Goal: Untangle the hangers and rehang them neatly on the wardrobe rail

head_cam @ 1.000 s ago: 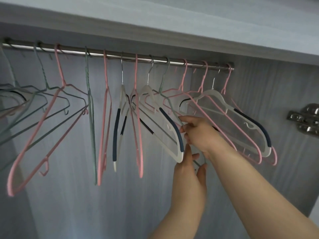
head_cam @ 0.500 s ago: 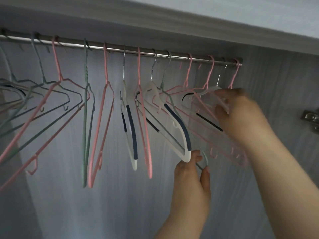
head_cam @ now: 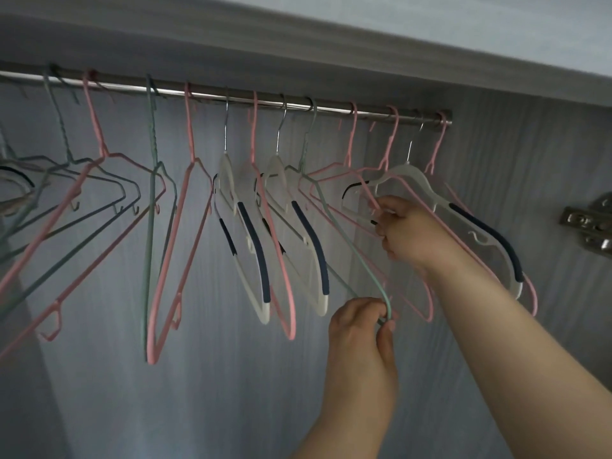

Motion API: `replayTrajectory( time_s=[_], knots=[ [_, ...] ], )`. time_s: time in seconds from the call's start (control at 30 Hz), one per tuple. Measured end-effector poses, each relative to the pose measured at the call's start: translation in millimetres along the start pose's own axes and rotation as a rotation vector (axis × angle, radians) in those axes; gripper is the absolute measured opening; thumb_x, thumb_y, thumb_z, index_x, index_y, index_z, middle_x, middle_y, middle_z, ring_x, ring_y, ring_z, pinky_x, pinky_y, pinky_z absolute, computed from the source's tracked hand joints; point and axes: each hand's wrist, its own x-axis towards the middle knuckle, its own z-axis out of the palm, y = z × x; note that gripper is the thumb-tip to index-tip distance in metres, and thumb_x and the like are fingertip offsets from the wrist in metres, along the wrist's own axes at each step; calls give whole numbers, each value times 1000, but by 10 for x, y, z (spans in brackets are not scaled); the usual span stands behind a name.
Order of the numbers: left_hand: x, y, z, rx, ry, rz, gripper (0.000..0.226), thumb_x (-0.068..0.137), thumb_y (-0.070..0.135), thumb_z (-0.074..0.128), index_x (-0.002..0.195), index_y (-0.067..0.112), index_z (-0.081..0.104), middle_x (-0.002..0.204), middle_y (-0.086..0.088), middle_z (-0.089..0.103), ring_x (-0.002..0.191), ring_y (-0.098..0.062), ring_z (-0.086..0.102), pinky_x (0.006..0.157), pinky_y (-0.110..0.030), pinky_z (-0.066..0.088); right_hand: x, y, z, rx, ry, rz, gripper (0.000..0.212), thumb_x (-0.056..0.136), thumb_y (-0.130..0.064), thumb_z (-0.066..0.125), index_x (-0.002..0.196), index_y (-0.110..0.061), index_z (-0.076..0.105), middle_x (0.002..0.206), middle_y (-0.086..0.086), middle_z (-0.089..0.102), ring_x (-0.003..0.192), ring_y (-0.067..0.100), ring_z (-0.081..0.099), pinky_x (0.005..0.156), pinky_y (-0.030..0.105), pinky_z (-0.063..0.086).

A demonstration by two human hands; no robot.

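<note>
In the head view, the left hand pinches the lower corner of a thin green wire hanger hooked on the steel wardrobe rail. The right hand curls round a neighbouring pink wire hanger. Both hangers look light, springy and snag-prone, best held at a corner. Half a second earlier the right hand was up near the hooks, and the left has stayed put.

— What's at the right edge of the frame, halfway up?
— A metal hinge, on the grey wood-grain back panel.
— And along the top?
— A grey top board.
</note>
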Motion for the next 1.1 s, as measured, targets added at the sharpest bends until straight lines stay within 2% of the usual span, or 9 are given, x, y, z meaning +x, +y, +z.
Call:
replayTrajectory(
  time_s=[0.13,0.3,0.47,0.6,0.7,0.9,1.03,1.1],
  knots=[
    [12,-16,22,34,-11,1,15,82,20,38,79,16,53,93,7,53,92,-10,45,80,-15,34,-6,15,5,68,16,10,29,96,-12,34,116,-16,55,60,3,42,49,17,34,50,26,28],
    [45,-17,59,40,7,7,13,82,13,42,74,22,47,87,8,46,84,-14,44,72,-15,30,-4,11,14,93,17,16,28,97,-12,33,112,-19,55,62,3,42,50,17,35,51,26,30],
    [87,42,78,29,5,30,18,81,16,40,71,30,36,82,8,42,75,-8,37,67,-13,28,27,34,21,86,34,26,30,97,-14,33,118,-14,54,62,2,44,49,16,36,50,25,31],
    [103,40,93,21,-15,9,16,80,17,38,70,29,36,78,12,39,77,-14,42,66,-17,29,33,38,6,83,31,38,33,96,-13,32,122,-15,52,64,3,43,49,16,36,50,25,31],
    [108,36,98,26,-30,-1,15,80,18,37,70,29,37,82,9,42,80,-16,44,67,-19,31,29,39,3,78,31,37,35,96,-13,31,125,-15,51,64,3,44,49,16,36,50,25,31],
    [112,76,97,7,-52,-21,15,81,17,37,68,24,35,75,11,37,76,-13,39,63,-18,28,10,22,3,57,31,25,34,97,-14,31,125,-16,50,67,3,46,51,16,38,51,26,34],
    [84,63,80,37,-72,-64,23,89,9,40,72,23,35,83,1,43,79,-16,40,66,-22,31,-4,21,12,42,18,15,32,97,-15,32,123,-17,51,68,2,48,52,16,40,52,25,35],
    [67,65,55,62,-78,-54,20,91,9,40,76,23,38,86,3,42,82,-15,40,68,-22,30,-15,20,2,21,14,0,30,97,-17,34,120,-16,52,68,0,49,53,15,41,55,25,35]
  ],
)
